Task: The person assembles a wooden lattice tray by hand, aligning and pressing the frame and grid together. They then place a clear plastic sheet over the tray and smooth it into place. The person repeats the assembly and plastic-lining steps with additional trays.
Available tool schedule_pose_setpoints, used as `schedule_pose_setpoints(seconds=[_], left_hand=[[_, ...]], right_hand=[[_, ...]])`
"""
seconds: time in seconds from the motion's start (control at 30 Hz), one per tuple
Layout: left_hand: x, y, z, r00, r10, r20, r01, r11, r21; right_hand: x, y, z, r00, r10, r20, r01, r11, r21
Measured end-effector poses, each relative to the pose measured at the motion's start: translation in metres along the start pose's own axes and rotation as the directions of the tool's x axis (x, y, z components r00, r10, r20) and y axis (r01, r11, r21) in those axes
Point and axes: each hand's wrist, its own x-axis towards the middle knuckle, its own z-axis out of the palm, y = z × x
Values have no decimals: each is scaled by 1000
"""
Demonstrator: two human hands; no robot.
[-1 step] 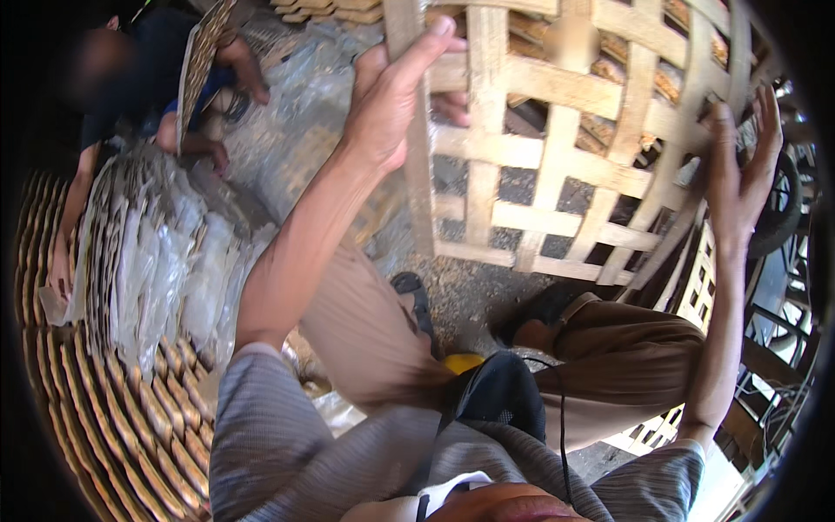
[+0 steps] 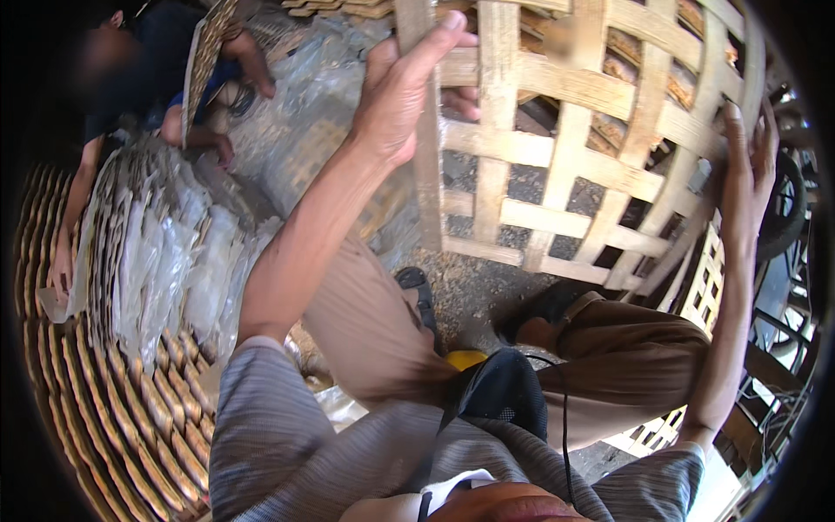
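A large panel of woven flat wooden strips point(image 2: 557, 152) is tilted up in front of me. My left hand point(image 2: 400, 96) holds its left edge strip, with the thumb on the near side and fingertips showing through a gap. On the opposite edge is my right hand point(image 2: 750, 161), its thumb against the panel and its long, nearly straight fingers on the outer side; part of this grip is hidden. Through the gaps show rough brown stacked pieces and the dark floor.
At left stands a stack of thin sheets wrapped in clear plastic point(image 2: 165, 252), beside rows of wavy-edged brown slats point(image 2: 122, 418). Another person point(image 2: 143, 87) crouches behind it, one hand on the stack. A black tyre point(image 2: 783, 209) and metal frames are at right. Plastic sheeting point(image 2: 322, 96) covers the floor.
The woven panel and both my hands have shifted slightly to the right. My right fingers have come closer to the thumb at the panel's edge.
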Motion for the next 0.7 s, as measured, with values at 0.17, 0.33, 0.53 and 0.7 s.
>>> schedule_pose_setpoints(seconds=[0.17,0.33,0.53,0.7], left_hand=[[-4,8,5,978,-33,206,33,999,7],[9,6,-5,910,-192,368,136,975,174],[5,3,3,928,-84,363,-18,963,270],[5,-5,8,955,-13,296,-25,992,122]], right_hand=[[13,34,-12,928,342,149,-372,820,435],[20,36,-25,933,359,5,-305,785,539],[26,51,-40,941,338,-23,-286,830,479],[13,26,-31,946,312,-88,-221,819,529]])
